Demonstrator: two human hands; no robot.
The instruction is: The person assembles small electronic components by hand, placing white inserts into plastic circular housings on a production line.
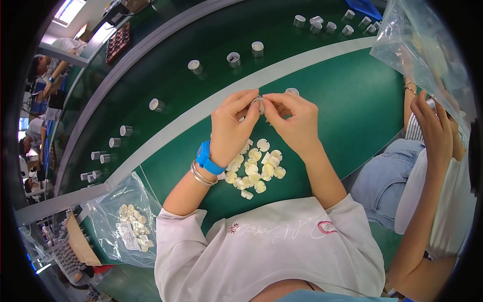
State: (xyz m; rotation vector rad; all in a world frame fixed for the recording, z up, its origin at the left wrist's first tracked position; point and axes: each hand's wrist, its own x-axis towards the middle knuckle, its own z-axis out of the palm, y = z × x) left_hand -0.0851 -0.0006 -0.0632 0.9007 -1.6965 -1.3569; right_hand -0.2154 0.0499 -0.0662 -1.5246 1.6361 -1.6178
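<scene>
Above the green table (347,108), my left hand (232,118) and my right hand (293,120) meet fingertip to fingertip. Between them they pinch a small silvery round cup (258,104), partly hidden by the fingers. Just beyond my right hand stands a short metal cylinder (292,91), its lower part covered by that hand. Below my hands lies a loose pile of small cream-coloured plastic discs (254,176), some flat and some on edge. A blue watch (205,157) and metal bangles are on my left wrist.
Beyond a pale rail (188,111), several metal cylinders (233,60) stand spaced along a dark green belt. At left lies a clear bag (113,226) of cream discs, near a cardboard box (83,241). A co-worker's hand (433,123) is at right, beneath a clear plastic bag (402,43).
</scene>
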